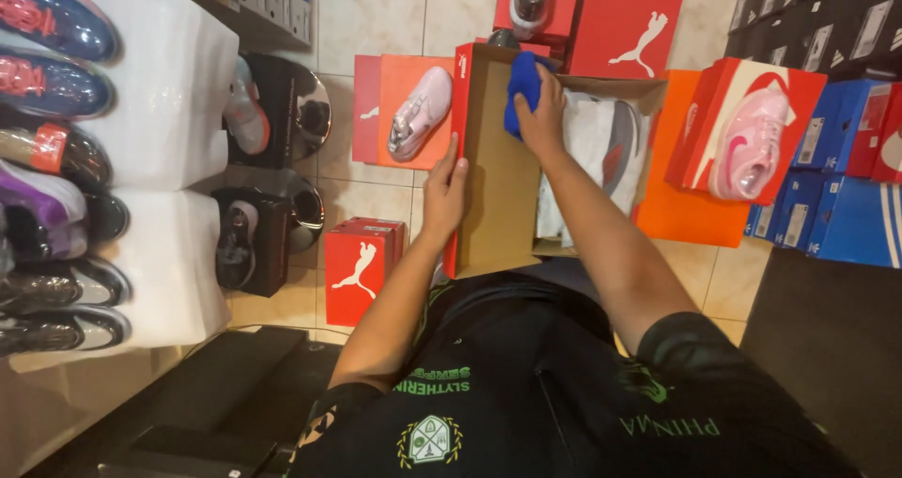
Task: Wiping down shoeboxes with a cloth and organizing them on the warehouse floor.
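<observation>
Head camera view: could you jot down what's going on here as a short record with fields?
Left hand: grips the edge of the raised lid of an open red shoe box
Right hand: presses a blue cloth against the lid's inside
In the box: white paper and a shoe
Nearby: pink shoe on orange box lid, shoes on white stands

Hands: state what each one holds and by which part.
Left hand grips the open red cardboard shoebox lid by its side edge; right hand presses a bunched blue cloth.
</observation>
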